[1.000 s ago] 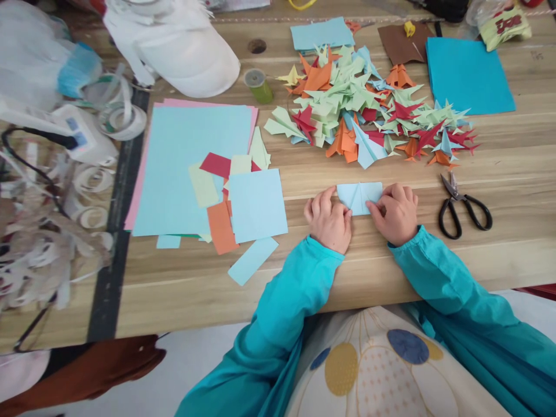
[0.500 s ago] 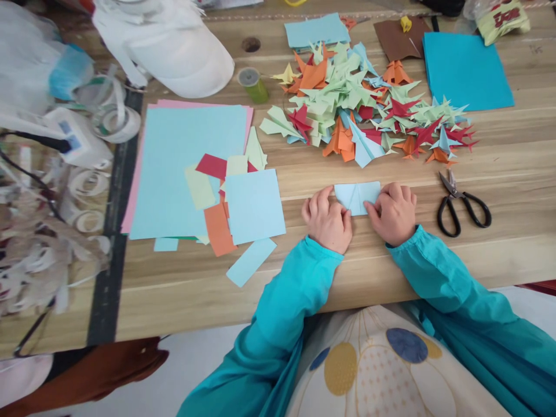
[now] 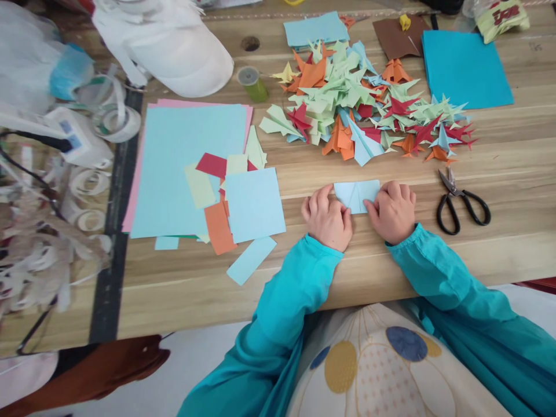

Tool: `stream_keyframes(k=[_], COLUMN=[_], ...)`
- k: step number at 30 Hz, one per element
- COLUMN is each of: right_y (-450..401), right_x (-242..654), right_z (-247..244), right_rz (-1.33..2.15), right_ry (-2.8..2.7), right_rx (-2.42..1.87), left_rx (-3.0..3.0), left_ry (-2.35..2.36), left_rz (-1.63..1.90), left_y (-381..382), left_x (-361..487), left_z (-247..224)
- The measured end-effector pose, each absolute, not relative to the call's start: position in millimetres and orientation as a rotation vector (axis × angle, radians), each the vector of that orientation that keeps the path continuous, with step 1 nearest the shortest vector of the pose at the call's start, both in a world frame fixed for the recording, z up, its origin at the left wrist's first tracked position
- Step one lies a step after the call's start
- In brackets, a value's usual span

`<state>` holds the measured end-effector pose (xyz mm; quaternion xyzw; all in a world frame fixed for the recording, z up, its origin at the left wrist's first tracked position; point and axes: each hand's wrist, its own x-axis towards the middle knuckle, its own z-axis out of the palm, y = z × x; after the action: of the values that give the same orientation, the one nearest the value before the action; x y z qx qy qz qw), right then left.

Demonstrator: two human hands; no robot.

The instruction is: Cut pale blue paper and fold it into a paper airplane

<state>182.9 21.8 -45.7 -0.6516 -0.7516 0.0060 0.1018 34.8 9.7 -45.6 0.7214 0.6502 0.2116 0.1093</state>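
Observation:
A small folded piece of light blue paper (image 3: 357, 194) lies flat on the wooden table between my hands, with crease lines meeting near its lower edge. At its left side my left hand (image 3: 328, 219) grips the edge, fingers curled and thumb at the lower corner. My right hand (image 3: 393, 213) is closed over the right end, its thumb pressing the lower right part. Black-handled scissors (image 3: 471, 200) rest to the right of my right hand. Left of my left hand lies a light blue paper square (image 3: 256, 204).
Folded paper planes (image 3: 365, 149) in several colours are heaped beyond my hands. Large blue sheets (image 3: 186, 133) and paper scraps (image 3: 220, 227) lie left. A teal sheet stack (image 3: 467, 69), a green thread spool (image 3: 252, 84) and tape rolls (image 3: 119, 124) sit farther out.

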Motion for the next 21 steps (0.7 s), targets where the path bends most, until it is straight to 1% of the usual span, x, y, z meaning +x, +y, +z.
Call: stream_keyframes(k=[14, 21], right_y=[21.3, 21.2], right_x=[181.6, 181.4], right_z=[-44.3, -44.0], right_rz=[-0.010, -0.022], right_ry=[-2.247, -2.258], right_rx=[-1.923, -1.927], left_rx=[2.165, 2.181], left_ry=[1.919, 1.969], left_rz=[0.621, 0.565], left_y=[9.2, 8.4], left_x=[34.2, 38.3], left_z=[-49.0, -47.0])
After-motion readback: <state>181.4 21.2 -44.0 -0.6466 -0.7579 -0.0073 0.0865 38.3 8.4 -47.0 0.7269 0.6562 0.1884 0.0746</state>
